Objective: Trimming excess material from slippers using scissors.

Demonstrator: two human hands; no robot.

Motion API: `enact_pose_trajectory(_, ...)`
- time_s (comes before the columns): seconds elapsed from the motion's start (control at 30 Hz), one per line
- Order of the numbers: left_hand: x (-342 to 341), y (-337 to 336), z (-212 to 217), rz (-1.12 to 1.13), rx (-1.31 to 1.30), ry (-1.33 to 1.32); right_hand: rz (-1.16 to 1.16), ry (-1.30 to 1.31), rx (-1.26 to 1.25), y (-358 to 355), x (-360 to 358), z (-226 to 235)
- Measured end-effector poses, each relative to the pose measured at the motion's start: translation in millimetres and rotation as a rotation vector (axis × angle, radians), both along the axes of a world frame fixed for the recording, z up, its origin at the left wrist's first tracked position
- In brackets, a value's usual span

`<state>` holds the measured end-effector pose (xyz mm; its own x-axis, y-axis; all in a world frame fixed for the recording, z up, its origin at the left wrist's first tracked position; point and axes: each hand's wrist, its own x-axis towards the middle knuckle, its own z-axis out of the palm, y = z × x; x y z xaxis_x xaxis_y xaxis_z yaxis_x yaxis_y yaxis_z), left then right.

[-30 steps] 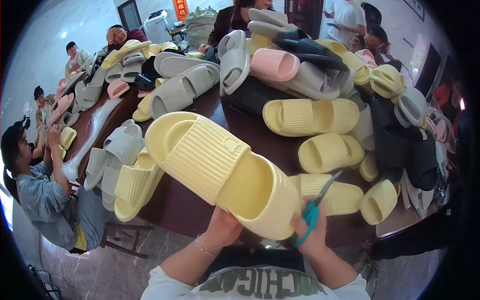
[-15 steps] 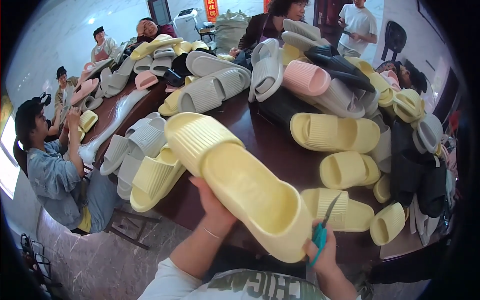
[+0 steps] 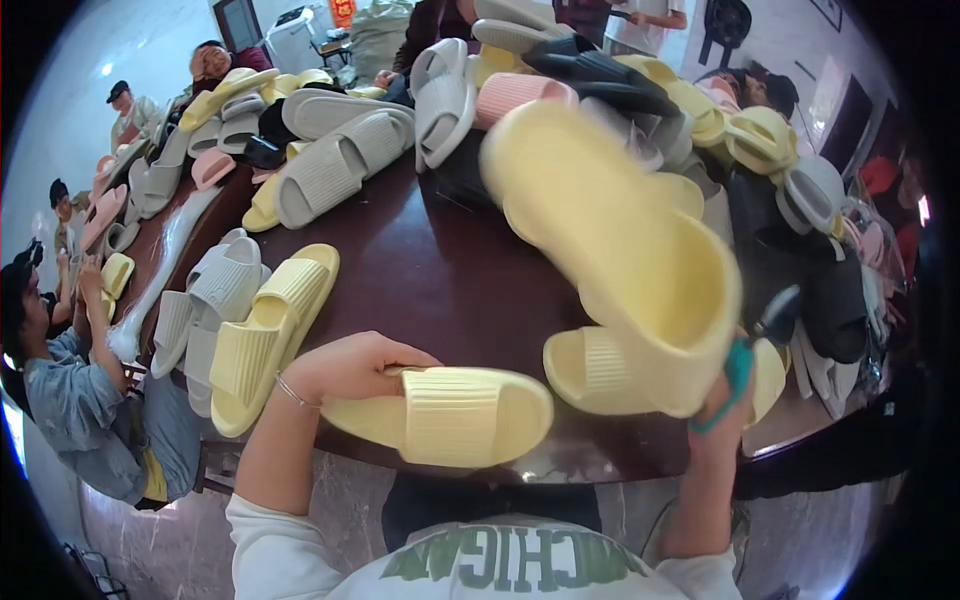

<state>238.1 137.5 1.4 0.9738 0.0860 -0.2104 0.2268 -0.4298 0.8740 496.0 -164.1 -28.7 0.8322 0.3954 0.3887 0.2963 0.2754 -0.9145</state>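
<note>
My left hand (image 3: 355, 368) is closed on a pale yellow slipper (image 3: 480, 415) with a ribbed strap. That slipper lies flat over the table's near edge, its toe toward the right. My right hand (image 3: 722, 405) grips a larger-looking yellow slipper (image 3: 650, 260), tilted up over the table and smeared by motion. Teal-handled scissors (image 3: 738, 375) are held in the same right hand, blades pointing up and to the right. Partly covered by the raised slipper, another ribbed yellow slipper (image 3: 585, 368) rests on the tabletop.
Grey slippers (image 3: 215, 290) and a yellow pair (image 3: 275, 335) lie left on the dark red table (image 3: 400, 270). Mixed slippers (image 3: 345, 165) are heaped along the far side, black ones (image 3: 830, 290) at right. A person in denim (image 3: 90, 400) sits left; other people are behind the heap.
My hands have moved apart. Both were on the raised yellow footwear; now my left hand holds a slipper low, while my right has swung another rightward. The view has shifted right.
</note>
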Motion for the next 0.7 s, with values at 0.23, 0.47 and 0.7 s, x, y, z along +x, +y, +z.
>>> enact_pose_trajectory(0.23, -5, -30, -14, 0.396, 0.876, -0.212, 0.14, 0.047, -0.305, 51, -23, 2)
enact_pose_trajectory(0.47, 7, -67, -47, 0.552, -0.389, -0.291, 0.224, -0.111, -0.435, 58, -34, -1)
enact_pose_trajectory(0.7, 5, -87, -23, 0.322, -0.584, -0.215, 0.383, -0.007, -0.33, 55, -44, -2)
